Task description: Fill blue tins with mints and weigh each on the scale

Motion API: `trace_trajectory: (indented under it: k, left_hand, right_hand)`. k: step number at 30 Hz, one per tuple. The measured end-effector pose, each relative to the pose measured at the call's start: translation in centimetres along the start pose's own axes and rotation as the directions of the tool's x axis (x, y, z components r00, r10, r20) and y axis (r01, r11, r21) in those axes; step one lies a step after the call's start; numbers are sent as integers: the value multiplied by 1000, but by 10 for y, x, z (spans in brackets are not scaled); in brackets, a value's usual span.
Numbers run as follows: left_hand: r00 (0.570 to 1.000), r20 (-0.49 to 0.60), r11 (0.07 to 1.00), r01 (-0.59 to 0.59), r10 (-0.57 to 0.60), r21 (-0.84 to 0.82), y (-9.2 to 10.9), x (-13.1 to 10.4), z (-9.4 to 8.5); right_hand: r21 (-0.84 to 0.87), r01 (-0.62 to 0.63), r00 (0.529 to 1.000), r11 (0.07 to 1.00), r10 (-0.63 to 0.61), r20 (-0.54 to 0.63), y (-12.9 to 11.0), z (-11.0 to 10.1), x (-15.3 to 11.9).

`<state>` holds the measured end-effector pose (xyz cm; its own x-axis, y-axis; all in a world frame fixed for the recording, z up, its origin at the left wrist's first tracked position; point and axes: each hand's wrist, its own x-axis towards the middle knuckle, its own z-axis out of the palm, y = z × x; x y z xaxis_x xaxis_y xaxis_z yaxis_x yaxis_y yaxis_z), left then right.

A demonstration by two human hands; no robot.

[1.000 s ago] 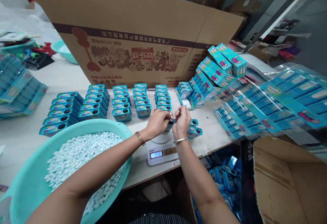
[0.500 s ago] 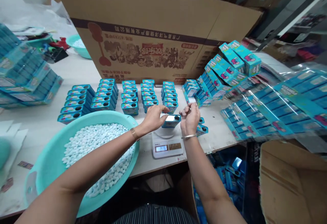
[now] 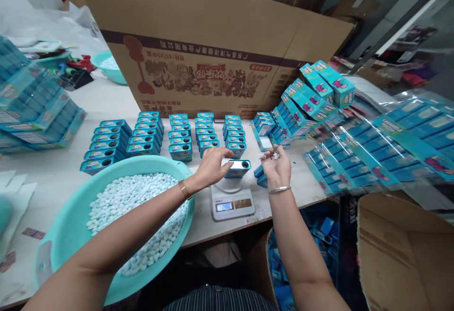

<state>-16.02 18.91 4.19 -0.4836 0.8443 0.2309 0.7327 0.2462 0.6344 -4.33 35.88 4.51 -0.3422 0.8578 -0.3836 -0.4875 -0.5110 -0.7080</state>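
Observation:
A blue tin (image 3: 237, 173) with a round hole in its top stands on a small white scale (image 3: 233, 208) with a lit display. My left hand (image 3: 212, 167) is at the tin's left end, thumb and index finger apart; whether they touch the tin is unclear. To the right, my right hand (image 3: 277, 165) is turned palm up, its curled fingers on a few small white candies. More blue tins (image 3: 261, 175) are partly hidden behind that hand. A turquoise basin (image 3: 64, 235) at the left holds many white candies (image 3: 142, 207).
Rows of blue tins (image 3: 179, 136) stand behind the scale, before a large upright cardboard box (image 3: 213, 18). Packed display boxes (image 3: 308, 96) lean at the right, with wrapped trays (image 3: 383, 145) beyond. Another stack (image 3: 31, 98) is at left. An open carton (image 3: 404, 249) stands lower right.
My right hand has moved right, away from the tin on the scale, and turned its palm up. My left hand has barely moved. The scale's display has changed.

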Motion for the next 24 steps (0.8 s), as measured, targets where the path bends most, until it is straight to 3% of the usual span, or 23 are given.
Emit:
trace_trajectory:
  k: [9,16,21,24]
  left_hand:
    - [997,69,994,-37,30,103,10,10,21]
    - [989,146,987,-23,-1,158,14,23,47]
    - [987,157,991,-3,-18,132,14,24,51]
    - [987,162,991,-21,-1,133,11,19,45]
  right_hand:
    - [-11,37,996,999,-36,84,25,8,-9]
    - [-105,289,956,951,-282,78,47,14,-22]
    - [-164,361,931,918,-345,119,56,13,-25]
    - [-133,365,928,921,-349,130,54,13,-22]
